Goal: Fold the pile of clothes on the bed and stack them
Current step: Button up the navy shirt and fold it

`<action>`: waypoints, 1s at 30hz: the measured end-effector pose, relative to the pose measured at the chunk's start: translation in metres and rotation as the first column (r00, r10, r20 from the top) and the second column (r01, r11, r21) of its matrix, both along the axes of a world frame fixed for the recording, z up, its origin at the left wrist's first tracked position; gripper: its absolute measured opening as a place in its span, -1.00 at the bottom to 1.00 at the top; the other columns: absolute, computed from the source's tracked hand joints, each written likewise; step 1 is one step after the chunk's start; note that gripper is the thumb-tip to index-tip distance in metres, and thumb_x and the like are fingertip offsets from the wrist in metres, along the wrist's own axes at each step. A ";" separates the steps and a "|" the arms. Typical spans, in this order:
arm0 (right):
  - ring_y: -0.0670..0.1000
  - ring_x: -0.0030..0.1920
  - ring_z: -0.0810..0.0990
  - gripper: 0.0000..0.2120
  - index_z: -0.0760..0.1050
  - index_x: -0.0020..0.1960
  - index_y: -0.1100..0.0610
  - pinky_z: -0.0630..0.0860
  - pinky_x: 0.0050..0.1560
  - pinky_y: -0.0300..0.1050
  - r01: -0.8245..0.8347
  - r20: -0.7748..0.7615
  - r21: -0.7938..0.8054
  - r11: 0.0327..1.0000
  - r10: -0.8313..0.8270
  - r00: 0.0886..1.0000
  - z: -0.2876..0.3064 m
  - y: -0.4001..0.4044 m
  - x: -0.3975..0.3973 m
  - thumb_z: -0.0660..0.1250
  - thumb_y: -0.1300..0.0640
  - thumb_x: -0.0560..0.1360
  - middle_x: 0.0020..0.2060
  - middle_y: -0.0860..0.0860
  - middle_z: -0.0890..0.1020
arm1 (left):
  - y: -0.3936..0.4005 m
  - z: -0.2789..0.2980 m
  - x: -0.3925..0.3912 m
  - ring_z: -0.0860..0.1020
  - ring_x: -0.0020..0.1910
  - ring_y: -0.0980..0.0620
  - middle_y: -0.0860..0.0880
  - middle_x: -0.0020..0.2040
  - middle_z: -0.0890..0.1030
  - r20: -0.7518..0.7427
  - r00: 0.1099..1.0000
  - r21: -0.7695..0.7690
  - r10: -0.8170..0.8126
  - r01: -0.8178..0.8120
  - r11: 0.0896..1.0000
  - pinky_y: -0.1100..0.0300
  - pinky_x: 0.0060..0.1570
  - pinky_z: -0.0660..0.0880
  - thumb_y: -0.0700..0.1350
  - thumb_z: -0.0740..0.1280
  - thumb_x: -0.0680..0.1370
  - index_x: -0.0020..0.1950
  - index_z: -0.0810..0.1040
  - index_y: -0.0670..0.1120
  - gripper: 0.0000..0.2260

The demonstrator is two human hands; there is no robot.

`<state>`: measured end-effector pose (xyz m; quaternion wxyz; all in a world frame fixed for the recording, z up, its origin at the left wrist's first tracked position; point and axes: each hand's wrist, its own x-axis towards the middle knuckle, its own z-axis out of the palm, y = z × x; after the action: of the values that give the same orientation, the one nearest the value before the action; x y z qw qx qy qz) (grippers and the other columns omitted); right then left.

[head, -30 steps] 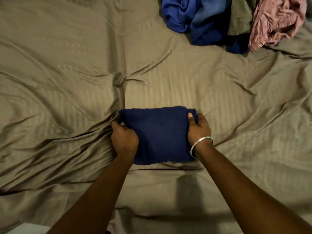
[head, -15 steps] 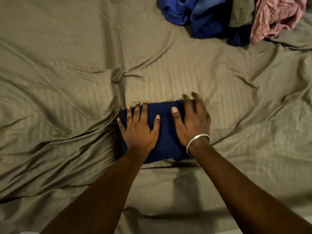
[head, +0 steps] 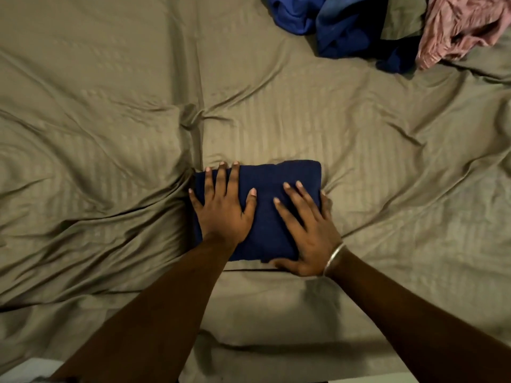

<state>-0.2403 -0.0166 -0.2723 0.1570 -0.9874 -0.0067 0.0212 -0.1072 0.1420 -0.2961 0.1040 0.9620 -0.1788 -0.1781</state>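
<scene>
On rumpled olive bedsheet (head: 116,111): folded navy garment (head: 272,175), clothes pile (head: 359,26) apparently unfolded.

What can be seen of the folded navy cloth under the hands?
The navy cloth is a dark blue, soft, slightly fuzzy-looking fabric folded into a compact, roughly square bundle. It lies flat on the olive bedsheet, near the person, well apart from the unfolded pile at the top right. Its far edge looks smooth and rounded, its near edge slightly uneven. The left hand presses flat on its left part; the right hand lies on its right part, thumb along the near edge.
</scene>
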 end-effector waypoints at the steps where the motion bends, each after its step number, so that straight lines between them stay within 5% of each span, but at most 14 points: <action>1: 0.20 0.56 0.08 0.02 0.15 0.57 0.18 0.16 0.34 0.47 -0.009 -0.057 -0.060 0.998 0.005 0.998 -0.007 -0.005 -0.008 0.16 -0.52 0.38 0.56 0.20 0.12 | 0.000 0.000 0.000 -0.09 0.60 -0.07 0.05 0.61 0.05 -0.002 1.000 0.003 0.000 0.000 1.000 -0.38 0.44 -0.09 0.32 -0.11 0.58 0.60 -0.05 0.14 -0.39; 5: 0.07 0.59 -0.06 -0.02 -0.08 0.60 0.09 0.14 0.42 0.43 0.024 -0.215 -0.030 0.999 -0.029 0.976 -0.024 -0.017 -0.010 -0.07 -0.56 0.43 0.59 0.06 -0.04 | 0.002 0.002 -0.003 -0.05 0.59 -0.05 0.01 0.61 0.07 0.016 0.999 -0.115 0.049 -0.047 0.992 -0.32 0.45 -0.06 0.32 -0.08 0.59 0.59 0.01 0.11 -0.39; 9: 0.13 0.57 -0.03 -0.01 0.10 0.58 0.09 0.05 0.53 0.15 0.233 -0.107 0.332 0.914 -0.209 0.972 -0.010 -0.014 -0.015 0.20 -0.51 0.37 0.58 0.11 -0.01 | 0.017 0.022 -0.020 0.12 0.56 -0.11 -0.11 0.59 0.16 0.020 0.922 -0.277 0.387 -0.367 0.888 -0.15 0.47 0.09 0.30 0.03 0.58 0.60 0.05 -0.05 -0.31; 11: 0.09 0.46 0.23 -0.09 0.27 0.50 0.07 0.24 0.47 0.00 0.519 -0.135 0.493 0.698 -0.528 0.839 0.005 -0.008 -0.011 0.38 -0.41 0.32 0.48 0.08 0.21 | 0.024 0.027 -0.033 0.26 0.49 -0.16 -0.15 0.52 0.28 -0.168 0.801 -0.297 0.575 -0.597 0.745 -0.10 0.43 0.21 0.36 0.17 0.51 0.58 0.15 -0.11 -0.21; 13: 0.02 0.24 0.47 -0.19 0.36 0.38 0.08 0.46 0.32 0.01 0.740 -0.315 0.568 0.360 -0.736 0.599 0.010 -0.002 0.003 0.49 -0.32 0.30 0.28 0.02 0.46 | 0.028 0.030 -0.039 0.41 0.38 -0.12 -0.09 0.43 0.41 -0.489 0.605 -0.345 0.629 -0.796 0.498 -0.06 0.39 0.35 0.35 0.36 0.43 0.51 0.30 -0.10 -0.20; 16: 0.02 0.01 0.61 -0.23 0.52 0.15 0.09 0.58 0.14 0.08 0.854 -0.579 0.505 0.123 -0.686 0.441 0.018 -0.002 0.027 0.49 -0.42 0.17 0.07 0.00 0.61 | 0.034 0.037 -0.031 0.50 0.28 -0.05 0.01 0.36 0.51 -0.726 0.381 -0.255 0.572 -0.922 0.291 -0.05 0.35 0.41 0.21 0.50 0.38 0.46 0.40 -0.05 -0.28; 19: 0.04 -0.10 0.65 -0.43 0.59 -0.12 0.03 0.61 0.05 0.07 0.896 -0.698 0.440 0.051 -0.609 0.377 0.027 -0.006 0.040 0.52 -0.40 0.14 -0.12 -0.04 0.68 | 0.036 0.042 -0.017 0.53 0.27 -0.07 0.00 0.33 0.55 -0.798 0.337 -0.204 0.499 -0.931 0.303 -0.07 0.34 0.43 0.14 0.56 0.35 0.45 0.42 -0.05 -0.26; 21: 0.08 -0.09 0.66 -0.37 0.62 -0.17 0.04 0.61 0.05 0.10 0.908 -0.714 0.415 0.049 -0.601 0.359 0.029 -0.006 0.042 0.49 -0.46 0.05 -0.14 -0.03 0.69 | 0.036 0.044 -0.012 0.52 0.28 -0.08 0.02 0.33 0.55 -0.803 0.337 -0.186 0.491 -0.925 0.332 -0.05 0.33 0.43 0.14 0.55 0.36 0.45 0.42 -0.04 -0.28; 27: -0.03 0.02 0.66 -0.73 0.58 0.12 0.04 0.58 -0.06 -0.17 0.771 -0.676 0.623 -0.132 -0.587 0.446 0.045 0.019 0.033 0.43 -0.06 0.49 -0.01 -0.06 0.69 | 0.039 0.061 -0.021 0.53 0.24 -0.16 -0.11 0.30 0.57 -0.658 0.405 -0.230 0.635 -0.911 0.343 0.11 0.18 0.44 0.02 0.46 0.50 0.37 0.49 -0.15 -0.51; 30: 0.01 0.07 0.65 -0.69 0.57 0.20 0.09 0.59 -0.01 -0.10 0.749 -0.670 0.636 -0.186 -0.615 0.417 0.054 0.032 0.023 0.40 -0.03 0.53 0.05 -0.02 0.69 | 0.049 0.066 -0.025 0.56 0.18 -0.17 -0.13 0.22 0.60 -0.678 0.318 -0.117 0.663 -0.937 0.331 0.05 0.18 0.50 0.04 0.51 0.44 0.30 0.53 -0.20 -0.48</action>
<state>-0.2174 0.0150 -0.2188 0.6566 -0.5427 0.5235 -0.0144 -0.1319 0.1915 -0.2305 0.4665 0.7597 0.3438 -0.2949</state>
